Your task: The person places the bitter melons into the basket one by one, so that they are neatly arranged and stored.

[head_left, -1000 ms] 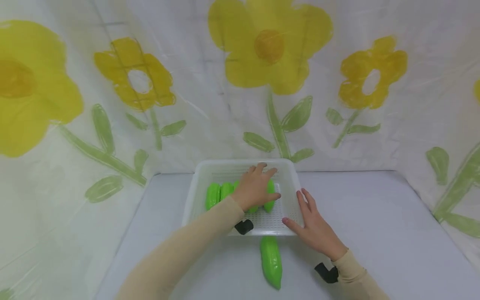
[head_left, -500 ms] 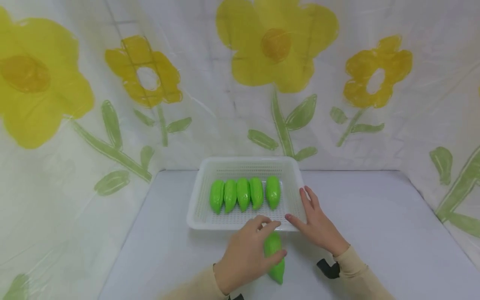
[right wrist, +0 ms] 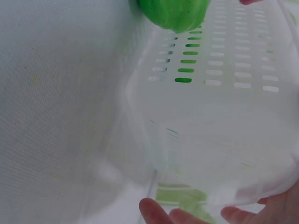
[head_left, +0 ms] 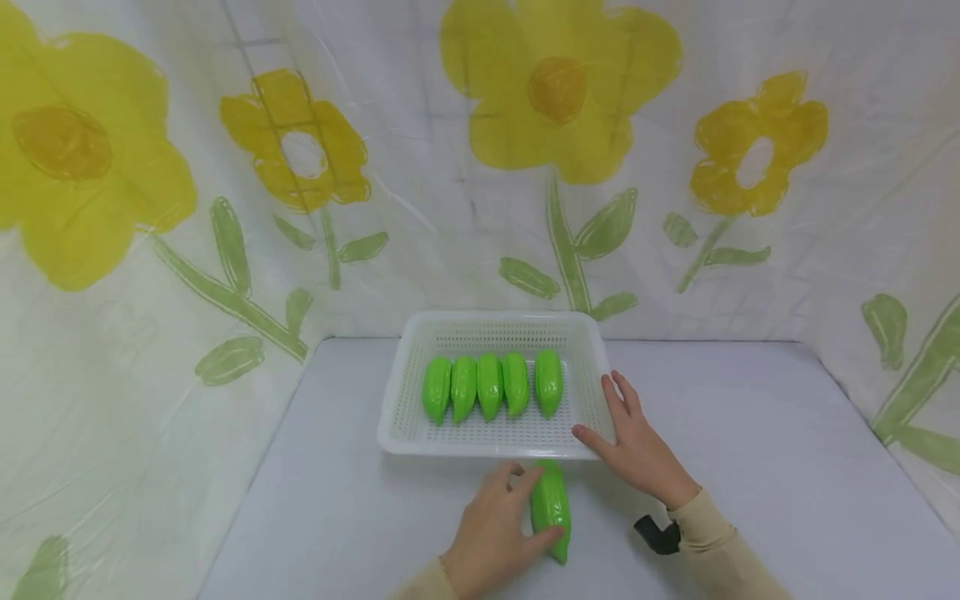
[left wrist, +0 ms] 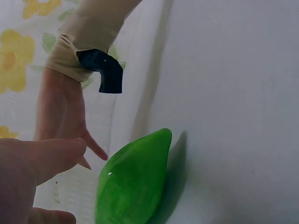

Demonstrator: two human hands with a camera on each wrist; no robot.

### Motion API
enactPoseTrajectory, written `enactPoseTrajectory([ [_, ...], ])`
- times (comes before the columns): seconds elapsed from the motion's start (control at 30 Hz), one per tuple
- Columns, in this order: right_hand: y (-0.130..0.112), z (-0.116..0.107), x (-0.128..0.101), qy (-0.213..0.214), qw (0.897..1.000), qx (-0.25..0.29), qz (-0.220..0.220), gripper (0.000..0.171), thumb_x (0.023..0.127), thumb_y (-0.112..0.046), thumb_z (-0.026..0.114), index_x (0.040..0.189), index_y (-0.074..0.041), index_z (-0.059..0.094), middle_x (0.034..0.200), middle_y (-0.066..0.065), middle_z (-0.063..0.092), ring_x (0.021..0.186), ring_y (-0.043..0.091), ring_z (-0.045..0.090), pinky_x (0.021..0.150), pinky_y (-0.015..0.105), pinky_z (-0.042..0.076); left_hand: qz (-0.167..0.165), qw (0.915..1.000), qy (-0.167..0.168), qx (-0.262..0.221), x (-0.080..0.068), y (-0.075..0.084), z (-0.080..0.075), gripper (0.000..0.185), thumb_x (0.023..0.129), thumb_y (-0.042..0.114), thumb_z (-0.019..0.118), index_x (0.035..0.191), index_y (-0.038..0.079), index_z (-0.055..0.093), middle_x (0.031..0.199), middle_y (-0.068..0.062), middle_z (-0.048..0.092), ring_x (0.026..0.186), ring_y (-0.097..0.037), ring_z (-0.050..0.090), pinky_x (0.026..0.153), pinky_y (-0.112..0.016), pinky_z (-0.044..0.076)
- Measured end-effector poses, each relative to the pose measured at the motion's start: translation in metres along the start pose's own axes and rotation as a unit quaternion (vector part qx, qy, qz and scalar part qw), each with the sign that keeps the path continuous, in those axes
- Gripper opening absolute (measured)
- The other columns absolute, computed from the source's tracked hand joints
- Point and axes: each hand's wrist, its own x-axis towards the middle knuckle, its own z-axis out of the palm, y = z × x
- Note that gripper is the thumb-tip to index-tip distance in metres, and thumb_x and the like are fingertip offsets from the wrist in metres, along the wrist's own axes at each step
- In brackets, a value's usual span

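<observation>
A glossy green toy fruit with a pointed tip lies on the table in front of the white plastic basket. My left hand is right beside it, fingers and thumb parted around its left side; the thumb overlaps the fruit in the head view. A gap shows between that hand's fingers and the green fruit in the left wrist view. With spread, fairly straight fingers, my right hand rests at the basket's front right corner. Several similar green fruits lie upright in a row inside, the rightmost one slightly apart.
The pale table reaches back to a white sheet painted with yellow flowers. A black wrist mount sits under my right sleeve. The slotted basket wall stands close to the loose fruit.
My left hand has withdrawn from inside the basket and come down toward me to the loose green fruit, uncovering the row. The right hand stays at the basket's corner. The view shifted slightly.
</observation>
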Motion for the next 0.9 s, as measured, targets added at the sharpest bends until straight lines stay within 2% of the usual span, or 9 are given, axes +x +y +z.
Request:
enactPoseTrajectory([
  [0.17,-0.001,0.0,0.0,-0.001,1.0,-0.002,0.002,0.101,0.101,-0.058,0.06,0.167,-0.004,0.006,0.174,0.02,0.002,0.144,0.054,0.041,0.102,0.07,0.048,-0.039,0.999,-0.012,-0.017,0.005,0.001,0.019,0.083,0.087,0.057,0.078,0.149,0.008,0.055,0.131,-0.012,0.057,0.113,-0.026,0.062,0.077,-0.036,0.061],
  [0.4,-0.001,0.0,0.0,-0.003,1.0,0.002,0.004,0.101,0.101,-0.058,0.059,0.168,-0.004,0.006,0.174,0.02,0.001,0.146,0.054,0.039,0.103,0.07,0.047,-0.057,0.9983,-0.007,-0.01,0.015,0.001,0.037,0.091,0.087,0.058,0.076,0.155,0.007,0.046,0.14,-0.015,0.055,0.11,-0.029,0.06,0.069,-0.036,0.058],
  [0.53,0.0,0.001,0.0,-0.001,1.0,0.002,0.003,0.101,0.101,-0.058,0.059,0.168,-0.005,0.005,0.174,0.02,0.002,0.146,0.053,0.039,0.103,0.07,0.048,-0.06,0.9975,-0.024,-0.029,0.017,0.002,0.037,0.089,0.084,0.047,0.082,0.155,0.007,0.046,0.138,-0.016,0.054,0.111,-0.029,0.06,0.073,-0.034,0.059],
  [0.67,0.001,0.001,0.001,0.001,1.0,0.001,0.002,0.101,0.101,-0.058,0.059,0.168,-0.005,0.005,0.174,0.02,0.002,0.146,0.053,0.039,0.103,0.07,0.048,-0.052,0.9951,-0.058,-0.061,0.017,0.004,0.031,0.085,0.076,0.036,0.086,0.149,0.008,0.052,0.126,-0.013,0.058,0.102,-0.02,0.059,0.074,-0.027,0.056],
  [0.77,0.001,0.002,0.001,0.002,1.0,0.0,0.003,0.101,0.101,-0.058,0.059,0.168,-0.005,0.006,0.174,0.02,0.002,0.146,0.053,0.039,0.103,0.069,0.047,-0.052,0.9918,-0.084,-0.081,0.019,0.004,0.027,0.086,0.073,0.033,0.088,0.148,0.008,0.053,0.121,-0.012,0.059,0.094,-0.013,0.056,0.071,-0.022,0.052],
  [0.9,0.003,0.002,0.001,0.001,1.0,0.002,0.005,0.101,0.101,-0.058,0.059,0.168,-0.005,0.006,0.174,0.02,0.002,0.147,0.053,0.038,0.103,0.07,0.047,-0.057,0.9886,-0.106,-0.091,0.021,0.002,0.025,0.089,0.071,0.031,0.089,0.15,0.009,0.053,0.121,-0.013,0.058,0.091,-0.01,0.054,0.069,-0.021,0.051],
])
